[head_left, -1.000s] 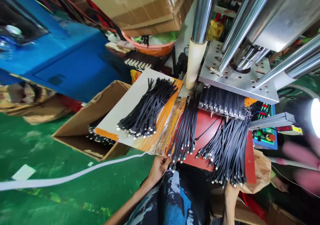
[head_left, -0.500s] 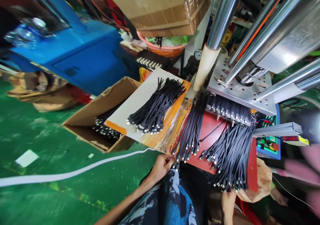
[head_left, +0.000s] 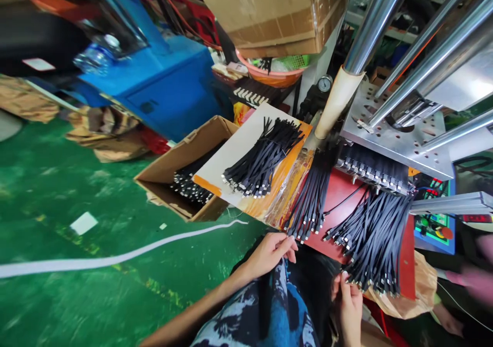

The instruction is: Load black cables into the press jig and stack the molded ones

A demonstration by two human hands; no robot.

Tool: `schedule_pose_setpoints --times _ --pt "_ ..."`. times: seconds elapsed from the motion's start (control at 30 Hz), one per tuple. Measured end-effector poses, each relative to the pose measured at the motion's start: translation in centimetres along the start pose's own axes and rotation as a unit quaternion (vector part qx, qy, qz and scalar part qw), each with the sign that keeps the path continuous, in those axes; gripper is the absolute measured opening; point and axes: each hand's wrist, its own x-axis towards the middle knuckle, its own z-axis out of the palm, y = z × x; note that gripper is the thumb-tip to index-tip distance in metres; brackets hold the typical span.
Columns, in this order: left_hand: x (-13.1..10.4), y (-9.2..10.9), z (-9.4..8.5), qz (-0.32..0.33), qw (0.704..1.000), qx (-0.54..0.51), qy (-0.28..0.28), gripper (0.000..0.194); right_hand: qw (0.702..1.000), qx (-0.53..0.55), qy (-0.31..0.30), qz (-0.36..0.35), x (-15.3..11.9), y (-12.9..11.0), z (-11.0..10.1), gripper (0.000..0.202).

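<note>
Black flat cables with silver connectors lie in bundles on the red work surface (head_left: 352,200). My left hand (head_left: 273,252) is at the front edge, fingers curled in, thumb close to the connector ends of the middle cable bundle (head_left: 314,195); what it pinches, if anything, does not show. Below the right-hand cable bundle (head_left: 379,239), my right hand (head_left: 349,301) has its thumb raised against curled fingers near the lowest connectors. Whether it grips anything I cannot make out. Another cable bundle (head_left: 265,157) lies on a white board (head_left: 234,152) to the left.
A metal press plate (head_left: 396,136) with steel columns stands over a row of clamped connectors (head_left: 373,170). An open cardboard box (head_left: 185,147) holding more cables sits left, by a blue cabinet (head_left: 173,90). A control box (head_left: 435,229) is at right, near a blurred pink shape.
The view has swung left, so the scene sits further right. My right hand has come up from under the edge, its thumb now showing. My left hand has turned, with more fingers visible.
</note>
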Motion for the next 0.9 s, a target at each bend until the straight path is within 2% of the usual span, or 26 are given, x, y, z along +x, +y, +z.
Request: schedule_pose_setpoints --times 0.07,0.13,0.2,0.27,0.3,0.33,0.37,0.43,0.5,0.57,0.63,0.7,0.8,0.9 --pt "0.3 0.2 0.1 -0.007 1.000 -0.001 0.009 0.073 0.998 -0.042 -0.034 0.033 -1.1 -1.3 0.1 0.070" --pt "0.2 0.7 -0.1 -0.021 1.000 0.003 0.003 0.076 0.979 -0.135 -0.146 0.051 -2.4 -3.2 -0.6 0.068" --pt "-0.3 1.8 -0.7 -0.031 0.998 0.030 -0.041 0.070 0.926 -0.254 -0.278 0.019 -3.0 -5.9 -1.8 0.061" --pt "-0.7 3.2 -1.5 -0.007 0.992 0.072 -0.107 0.054 0.875 -0.344 -0.334 -0.063 -2.4 -9.4 -2.9 0.052" --pt "-0.8 4.0 -1.9 0.022 0.986 0.093 -0.133 0.045 0.860 -0.375 -0.330 -0.108 -1.4 -11.5 -3.2 0.047" --pt "-0.8 4.7 -2.3 0.061 0.981 0.110 -0.145 0.039 0.854 -0.394 -0.299 -0.159 0.0 -13.7 -3.2 0.044" --pt "-0.6 5.4 -2.6 0.102 0.977 0.124 -0.140 0.036 0.848 -0.409 -0.268 -0.207 1.7 -16.0 -3.0 0.043" --pt "0.2 6.2 -3.1 0.180 0.967 0.156 -0.086 0.033 0.823 -0.439 -0.193 -0.304 5.9 -20.4 -1.8 0.045" --pt "1.4 6.4 -3.5 0.240 0.950 0.198 -0.003 0.028 0.772 -0.490 -0.130 -0.383 10.1 -24.1 0.1 0.047" --pt "2.5 6.2 -3.7 0.277 0.929 0.232 0.077 0.022 0.718 -0.548 -0.083 -0.421 13.6 -26.6 2.2 0.049" --pt "3.3 5.8 -3.8 0.288 0.917 0.242 0.132 0.020 0.680 -0.593 -0.055 -0.427 15.7 -28.1 4.1 0.050" --pt "3.8 5.5 -3.9 0.283 0.916 0.234 0.159 0.020 0.658 -0.625 -0.042 -0.418 16.6 -28.7 5.4 0.051" --pt "4.2 5.5 -3.6 0.283 0.913 0.238 0.172 0.020 0.639 -0.653 -0.034 -0.406 16.3 -28.8 6.7 0.053" --pt "4.6 5.6 -3.2 0.294 0.902 0.265 0.175 0.021 0.633 -0.664 -0.031 -0.397 15.8 -28.8 7.6 0.055"
